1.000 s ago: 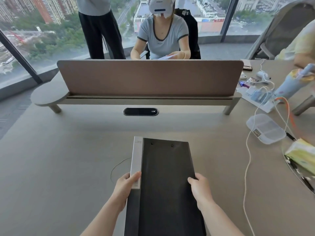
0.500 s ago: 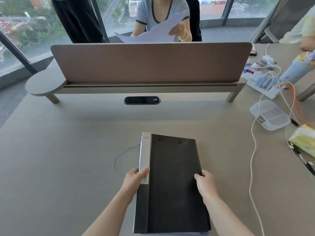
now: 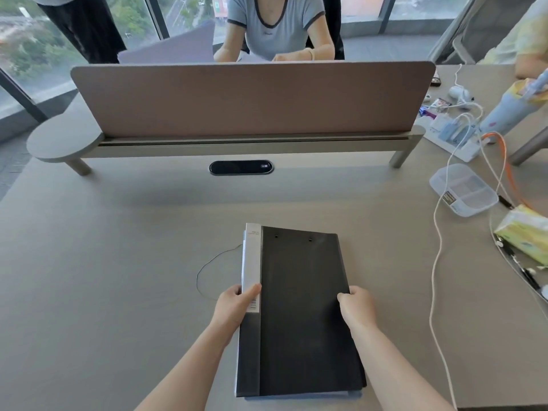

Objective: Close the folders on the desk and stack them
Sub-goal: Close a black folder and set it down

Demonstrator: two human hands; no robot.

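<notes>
A closed black folder [image 3: 302,307] with a grey-white spine strip lies lengthwise on the grey desk [image 3: 118,277], on top of at least one other folder whose pale edges show along its left side and near end. My left hand [image 3: 234,307] grips the stack's left edge at the spine, thumb on top. My right hand [image 3: 357,308] grips the right edge, thumb on the cover. The stack sits squared up, its near end close to the desk's front edge.
A brown divider screen [image 3: 252,99] on a shelf crosses the desk behind. A thin wire loop [image 3: 207,268] lies left of the stack. At the right are a white cable [image 3: 436,262], a clear plastic box [image 3: 462,189], a tissue pack [image 3: 527,232] and a power strip. People sit beyond the screen.
The folder stack has slid away from me, so its near end now shows on the desk. Both hands kept their grip on its edges. The camera tilted down.
</notes>
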